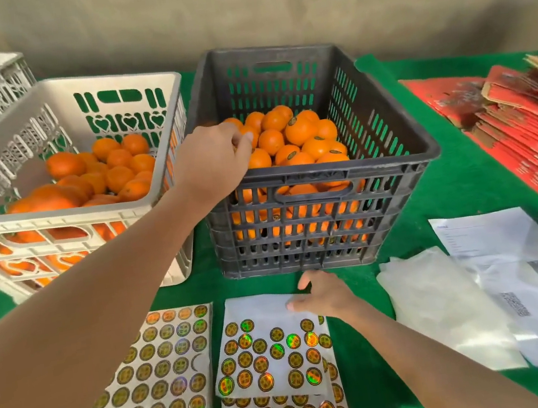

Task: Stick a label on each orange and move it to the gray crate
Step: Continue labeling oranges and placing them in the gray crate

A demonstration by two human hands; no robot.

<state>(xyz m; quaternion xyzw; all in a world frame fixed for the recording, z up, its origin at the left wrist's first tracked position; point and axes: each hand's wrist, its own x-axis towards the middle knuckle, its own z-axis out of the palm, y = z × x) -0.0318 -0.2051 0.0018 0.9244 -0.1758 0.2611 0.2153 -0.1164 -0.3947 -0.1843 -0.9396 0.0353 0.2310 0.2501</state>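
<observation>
I find the left hand reaching over the near-left rim of the gray crate, fingers curled down among the top oranges. One orange shows just past the fingertips, but I cannot tell whether the hand grips it or only touches it. Several oranges in this crate carry a dark round label on top. The crate stands on the green cloth, just beside the white crate on its left, which holds more fruit.

The right hand is open, fingers straight, resting on the bare top edge of the middle sheet, just in front of the gray crate. That sheet bears scattered round labels and overlaps another sheet beneath it. A fuller sheet lies to its left, partly hidden by the left forearm. On the right I note white papers, and beyond them a stack of red cartons.
</observation>
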